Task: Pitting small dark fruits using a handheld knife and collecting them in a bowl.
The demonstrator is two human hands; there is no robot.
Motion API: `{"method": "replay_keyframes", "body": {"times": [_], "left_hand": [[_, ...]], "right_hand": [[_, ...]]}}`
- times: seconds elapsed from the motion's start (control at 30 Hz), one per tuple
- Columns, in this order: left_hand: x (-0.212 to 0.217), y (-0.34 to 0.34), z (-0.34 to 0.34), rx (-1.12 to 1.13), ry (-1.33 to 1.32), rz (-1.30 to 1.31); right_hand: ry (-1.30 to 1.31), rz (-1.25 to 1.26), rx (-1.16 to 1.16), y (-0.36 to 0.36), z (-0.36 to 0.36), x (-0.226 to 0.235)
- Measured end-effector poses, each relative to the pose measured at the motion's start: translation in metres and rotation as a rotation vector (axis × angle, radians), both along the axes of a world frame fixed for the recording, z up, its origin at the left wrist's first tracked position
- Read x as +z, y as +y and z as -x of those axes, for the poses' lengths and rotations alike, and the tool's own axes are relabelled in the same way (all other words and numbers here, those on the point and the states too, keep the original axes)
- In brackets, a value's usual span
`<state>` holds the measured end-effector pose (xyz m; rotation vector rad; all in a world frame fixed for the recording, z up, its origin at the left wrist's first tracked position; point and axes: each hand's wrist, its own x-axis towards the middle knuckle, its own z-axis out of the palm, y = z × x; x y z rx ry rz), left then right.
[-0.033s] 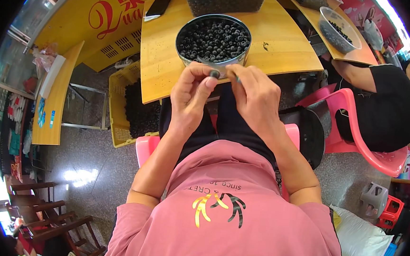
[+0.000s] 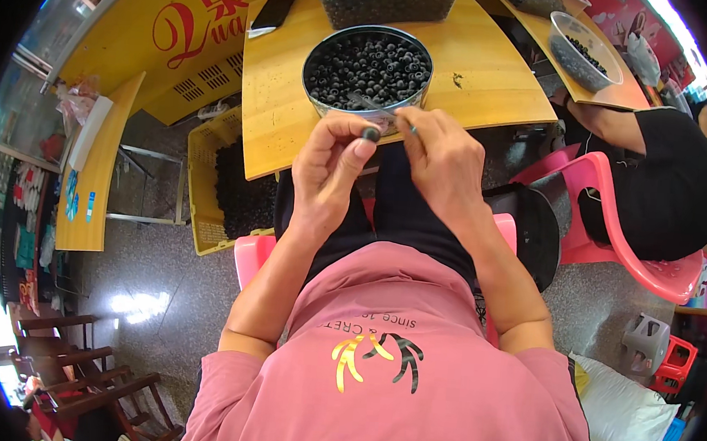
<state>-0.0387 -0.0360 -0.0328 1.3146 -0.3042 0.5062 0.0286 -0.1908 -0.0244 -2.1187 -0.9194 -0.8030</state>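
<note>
My left hand (image 2: 327, 165) pinches a small dark round bead-like piece (image 2: 371, 134) between thumb and fingertips. Beside it, my right hand (image 2: 445, 163) is closed on a thin knife (image 2: 371, 104), whose grey blade points up and left across the near rim of a round tin (image 2: 321, 107). Blade and pinched piece are apart. The tin stands at the table's near edge, just beyond both hands, filled with similar dark pieces (image 2: 370, 64), many with a pale ring or hole. Most of the knife's handle is hidden in my right fingers; a bit of teal shows there.
The yellow wooden table (image 2: 494, 83) also bears a clear tub (image 2: 389, 6) of dark pieces and a black phone (image 2: 275, 8). Below left stands a yellow crate (image 2: 205, 231) with more pieces. At right, a person in black (image 2: 659, 189) sits on a pink chair (image 2: 610, 189) near another clear bowl (image 2: 582, 60).
The knife blade has swung up and away from the pinched piece, now showing over the tin's near rim. My right hand has shifted slightly; my left hand barely moved.
</note>
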Motion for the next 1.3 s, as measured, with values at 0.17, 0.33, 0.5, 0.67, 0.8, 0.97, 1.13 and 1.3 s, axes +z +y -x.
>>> {"method": "replay_keyframes", "body": {"times": [0.17,0.33,0.5,0.67,0.8,0.97,1.13,1.3], "left_hand": [[0.006,-0.004,0.006,-0.018,0.044,0.031],[0.004,0.002,0.005,0.131,-0.061,-0.216],[0.006,0.02,0.013,0.132,-0.158,-0.303],[0.007,0.115,0.017,0.66,0.041,-0.514],[-0.013,0.198,0.018,0.912,0.267,-0.893],[0.025,0.147,-0.034,0.609,0.08,-0.835],[0.032,0.08,-0.11,0.176,-0.073,-1.113],[0.008,0.047,-0.161,0.228,-0.026,-1.336]], "right_hand": [[0.434,-0.286,0.151,-0.003,0.006,0.006],[1.013,-0.554,0.561,0.008,0.024,0.021],[1.267,-0.731,0.691,0.015,0.027,0.015],[1.077,-0.654,0.493,-0.003,0.008,0.016],[1.041,-0.734,0.45,-0.025,-0.011,0.013],[0.974,-0.75,0.379,-0.036,-0.019,0.004],[0.931,-0.715,0.363,-0.036,-0.018,0.004],[0.94,-0.709,0.371,-0.037,-0.017,0.006]]}}
